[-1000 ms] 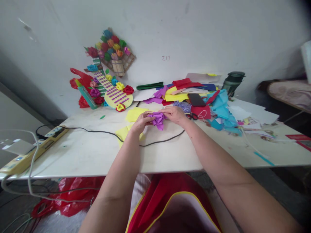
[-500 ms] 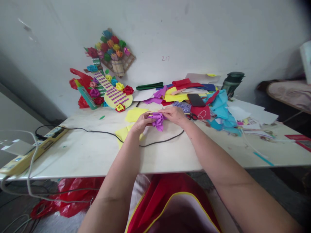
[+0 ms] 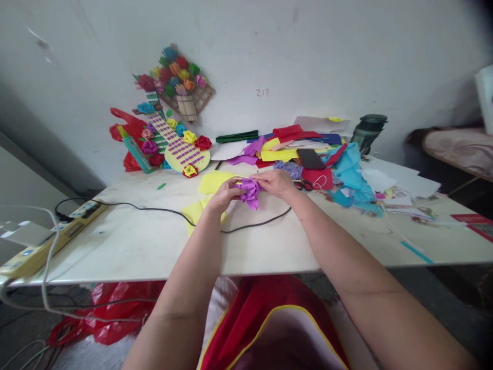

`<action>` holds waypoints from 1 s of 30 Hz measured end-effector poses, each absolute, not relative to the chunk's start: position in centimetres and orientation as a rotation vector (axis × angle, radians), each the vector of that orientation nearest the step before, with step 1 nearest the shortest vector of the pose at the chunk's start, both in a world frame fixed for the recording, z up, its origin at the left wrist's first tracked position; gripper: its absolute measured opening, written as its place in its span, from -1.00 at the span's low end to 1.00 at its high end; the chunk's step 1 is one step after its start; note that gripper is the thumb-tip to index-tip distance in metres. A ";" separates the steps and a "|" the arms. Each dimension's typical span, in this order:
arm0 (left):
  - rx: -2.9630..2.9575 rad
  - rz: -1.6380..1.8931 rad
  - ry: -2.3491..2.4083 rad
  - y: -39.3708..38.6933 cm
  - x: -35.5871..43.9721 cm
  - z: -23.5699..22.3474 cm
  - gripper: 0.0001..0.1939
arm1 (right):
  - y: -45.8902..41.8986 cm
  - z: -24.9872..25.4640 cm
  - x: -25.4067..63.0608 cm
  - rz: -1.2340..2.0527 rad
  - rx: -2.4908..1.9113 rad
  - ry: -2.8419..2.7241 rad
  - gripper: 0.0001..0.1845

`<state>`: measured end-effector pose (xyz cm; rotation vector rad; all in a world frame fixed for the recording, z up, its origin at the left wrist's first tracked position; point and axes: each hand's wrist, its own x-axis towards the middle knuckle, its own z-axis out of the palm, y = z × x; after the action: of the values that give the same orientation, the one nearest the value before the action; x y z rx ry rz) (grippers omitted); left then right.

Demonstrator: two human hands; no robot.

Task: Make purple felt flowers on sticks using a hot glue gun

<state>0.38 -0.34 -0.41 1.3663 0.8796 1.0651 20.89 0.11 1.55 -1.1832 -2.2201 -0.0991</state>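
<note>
Purple crepe paper point(image 3: 251, 196), gathered and ruffled, is held between both hands just above the table. My left hand point(image 3: 226, 194) pinches its left side, thumb on top. My right hand point(image 3: 276, 183) has its fingers closed at the paper's upper right edge. A thin pale stick seems to run behind the paper along its top; most of it is hidden by the fingers. Sheets of yellow paper point(image 3: 216, 181) lie beside and under my left hand. Dark-handled scissors point(image 3: 307, 185) rest just right of my right hand.
A black cable point(image 3: 254, 225) crosses the table from a power strip point(image 3: 73, 226). Guitar-shaped flower craft point(image 3: 185, 151) and a glue bottle point(image 3: 136, 151) stand at back left. A phone point(image 3: 311, 159), coloured paper, blue crepe paper point(image 3: 352, 169) and a dark bottle point(image 3: 368, 132) are at back right.
Both hands stay in nearly the same place. The purple paper's ruffles have shifted slightly between the fingers.
</note>
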 end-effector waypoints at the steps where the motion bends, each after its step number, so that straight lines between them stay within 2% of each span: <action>1: 1.369 1.060 0.878 -0.4 0.4 -0.4 -0.50 | 0.1 1.6 20.9 -0.104 -1.187 -2.222 -0.69; 30: 1.373 1.020 0.846 -0.1 0.4 -0.7 -0.53 | 0.2 1.3 20.8 -0.181 -1.148 -2.256 -0.65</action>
<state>0.36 -0.11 -0.66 1.3733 0.8459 1.0196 20.76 0.24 1.27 -1.1477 -2.2562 -0.1811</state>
